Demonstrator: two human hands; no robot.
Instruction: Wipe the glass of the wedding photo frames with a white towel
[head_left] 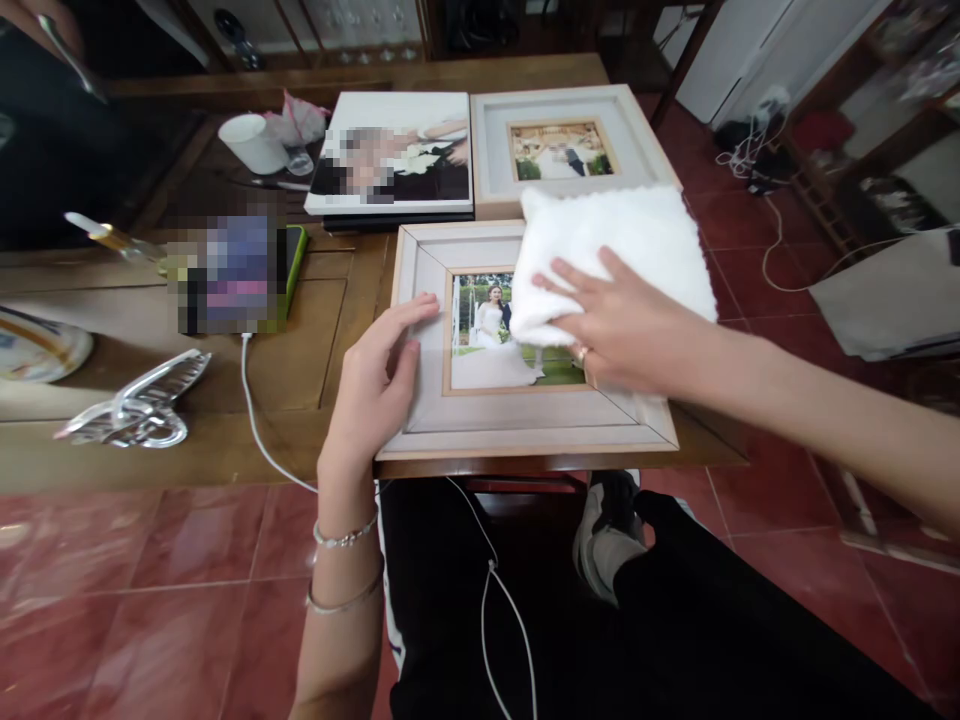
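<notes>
A pale picture frame [540, 438] with a wedding photo lies at the table's front edge. My left hand [375, 375] holds its left side, fingers and thumb curved over the border. My right hand [622, 315], fingers spread, presses a fluffy white cloth [637, 230] onto the frame's right part. The cloth covers the upper right corner and part of the photo. Behind it is a second pale frame [491, 150] with a smaller photo, partly overlapped by the cloth. To its left a photo panel [442, 165] lies on a dark flat item.
Left on the wooden table [300, 375] are a phone [292, 270] with a white cable [255, 410], a silvery hair claw clip [142, 405], a white cup [253, 145] and a pen-like item [105, 232]. Another person's hand [45, 20] shows at the upper left.
</notes>
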